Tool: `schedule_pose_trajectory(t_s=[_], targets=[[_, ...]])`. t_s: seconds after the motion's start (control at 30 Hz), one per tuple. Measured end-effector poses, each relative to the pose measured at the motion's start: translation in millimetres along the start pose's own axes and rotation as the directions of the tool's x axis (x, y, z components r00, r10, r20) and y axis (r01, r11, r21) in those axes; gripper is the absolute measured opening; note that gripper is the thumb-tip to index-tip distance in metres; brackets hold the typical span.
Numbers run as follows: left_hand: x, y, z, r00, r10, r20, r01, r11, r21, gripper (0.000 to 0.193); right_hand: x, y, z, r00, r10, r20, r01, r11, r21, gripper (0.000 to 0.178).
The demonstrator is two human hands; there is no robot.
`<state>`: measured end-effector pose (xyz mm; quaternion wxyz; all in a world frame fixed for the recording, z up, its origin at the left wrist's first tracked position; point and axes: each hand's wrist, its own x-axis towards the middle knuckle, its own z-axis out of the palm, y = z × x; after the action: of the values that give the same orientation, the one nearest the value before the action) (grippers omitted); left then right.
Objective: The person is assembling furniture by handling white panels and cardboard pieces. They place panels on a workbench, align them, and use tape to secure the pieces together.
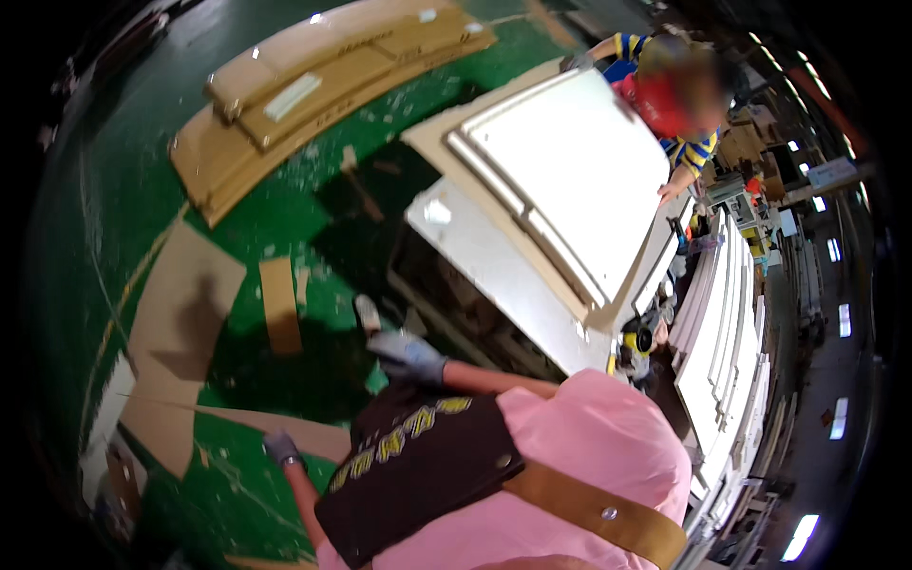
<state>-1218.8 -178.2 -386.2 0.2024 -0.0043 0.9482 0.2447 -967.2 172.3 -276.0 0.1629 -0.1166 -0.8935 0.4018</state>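
Observation:
My left hand (pixel 282 447), in a grey glove, hangs low on the left beside a long, tapering brown cardboard strip (pixel 294 429). Its fingers are too small to read, and I cannot tell whether they touch the strip. My right hand (pixel 410 357), also gloved, is in front of my dark apron, its fingers extended with nothing visible in them. Just beyond it shows what looks like a shoe (pixel 367 313). Past that stands a workbench (pixel 475 252), bearing stacked white panels (pixel 579 171) on a brown sheet (pixel 432 142).
Across the bench a co-worker (pixel 655 100) in striped sleeves has hands at the panels' edges. Flat cardboard packages (pixel 332 81) lie on the green floor (pixel 242 233). Nearby are a large brown sheet (pixel 180 313) and a small piece (pixel 280 304). Long white boards (pixel 717 351) are piled at right.

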Motion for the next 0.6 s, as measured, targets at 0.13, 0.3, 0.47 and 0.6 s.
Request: schedule_pose_trajectory(t_s=[0.13,0.3,0.47,0.6], targets=[[44.0,72.7,2.2,0.989,0.122,-0.081,-0.135,0.973,-0.185,0.041,63.5,33.2,-1.9,0.951,0.197,0.24,-0.219,0.973,0.07,0.052],[89.7,-43.9,9.7,0.977,0.15,0.15,-0.209,0.791,0.574,0.026,154.8,100.0,-14.9,0.841,0.437,0.32,-0.513,0.831,0.213,0.049],[-43.4,-147.8,66.8,0.965,-0.191,0.181,0.054,0.817,0.575,0.031,255.7,151.4,-23.1,0.749,0.542,0.382,-0.662,0.58,0.475,0.045],[-87.3,-118.0,83.4,0.851,-0.463,0.248,0.338,0.845,0.415,0.042,328.0,169.6,-0.8,0.712,0.581,0.395,-0.702,0.606,0.373,0.04]])
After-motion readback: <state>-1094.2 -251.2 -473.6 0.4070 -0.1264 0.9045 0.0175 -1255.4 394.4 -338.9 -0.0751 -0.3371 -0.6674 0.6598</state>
